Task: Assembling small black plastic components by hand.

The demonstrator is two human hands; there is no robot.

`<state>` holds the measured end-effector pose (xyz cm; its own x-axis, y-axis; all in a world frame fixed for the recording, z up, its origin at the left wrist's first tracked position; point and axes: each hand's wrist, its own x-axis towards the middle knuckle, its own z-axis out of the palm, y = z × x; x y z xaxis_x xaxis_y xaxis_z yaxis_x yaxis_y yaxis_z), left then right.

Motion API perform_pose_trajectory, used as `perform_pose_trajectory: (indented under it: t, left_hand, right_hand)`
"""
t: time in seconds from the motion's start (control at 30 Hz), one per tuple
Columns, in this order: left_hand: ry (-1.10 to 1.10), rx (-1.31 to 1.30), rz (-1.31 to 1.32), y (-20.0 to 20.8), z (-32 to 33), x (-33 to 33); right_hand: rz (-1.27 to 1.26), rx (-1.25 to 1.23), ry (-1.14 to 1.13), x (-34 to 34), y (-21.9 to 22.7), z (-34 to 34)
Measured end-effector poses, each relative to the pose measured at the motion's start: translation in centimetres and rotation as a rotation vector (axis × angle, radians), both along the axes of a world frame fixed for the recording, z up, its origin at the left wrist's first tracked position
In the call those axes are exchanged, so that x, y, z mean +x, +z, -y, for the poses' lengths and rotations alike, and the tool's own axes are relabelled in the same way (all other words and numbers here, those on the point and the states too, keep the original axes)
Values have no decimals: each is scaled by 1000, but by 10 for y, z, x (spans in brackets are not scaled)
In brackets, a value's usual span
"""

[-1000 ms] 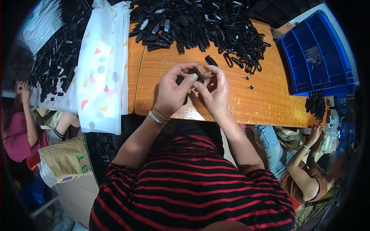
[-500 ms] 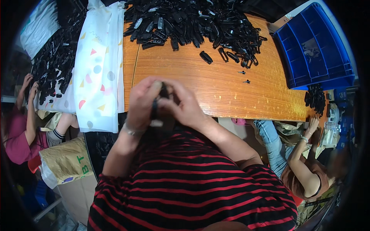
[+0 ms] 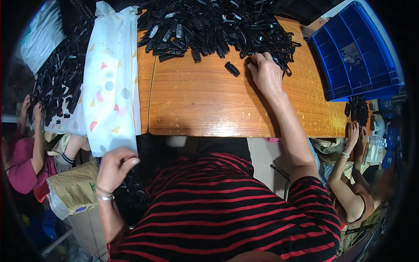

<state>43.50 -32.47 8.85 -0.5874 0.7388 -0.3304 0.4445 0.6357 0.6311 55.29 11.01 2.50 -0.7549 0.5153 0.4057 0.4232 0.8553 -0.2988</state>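
My right hand (image 3: 267, 75) reaches over the table to the near edge of a big heap of black plastic parts (image 3: 205, 32). Its fingers are bent down and pinched together on a black part, mostly hidden under them. To their left, one black oblong part (image 3: 232, 69) lies apart from the heap. My left hand (image 3: 116, 169) hangs off the table's front edge, by the lower end of a white patterned cloth (image 3: 109, 83). Its fingers are loosely curled, the thumb stands apart, and nothing shows in it. Below it are more black parts (image 3: 131, 192) in a dark space.
A blue compartmented bin (image 3: 355, 52) leans at the right end of the wooden table (image 3: 205, 100). Beside it, a person (image 3: 349, 187) handles a small black pile (image 3: 358, 109). Another person (image 3: 30, 161) works at a heap on the left. A brown sack (image 3: 72, 187) stands lower left.
My hands were together over the front edge, around a dark object. They have parted: the left went down and left, without that object in sight; the right moved out to the heap.
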Motion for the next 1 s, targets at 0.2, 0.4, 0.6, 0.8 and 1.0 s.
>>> perform_pose_trajectory:
  t: [0.2, 0.4, 0.6, 0.8, 1.0]
  left_hand:
    - [36, 461, 317, -38, -172, -1]
    - [-10, 225, -377, -63, -302, -15]
    - [-28, 121, -344, -65, -331, -8]
    - [-323, 312, -535, -72, -319, 15]
    - [57, 836, 656, -99, -285, 4]
  right_hand:
    - [179, 15, 43, -13, -4, -8]
    - [-126, -148, 220, 12, -2, -5]
    - [-110, -424, 49, 45, -1, 24]
    - [73, -30, 15, 58, 3, 33]
    - [-199, -534, 23, 43, 10, 51]
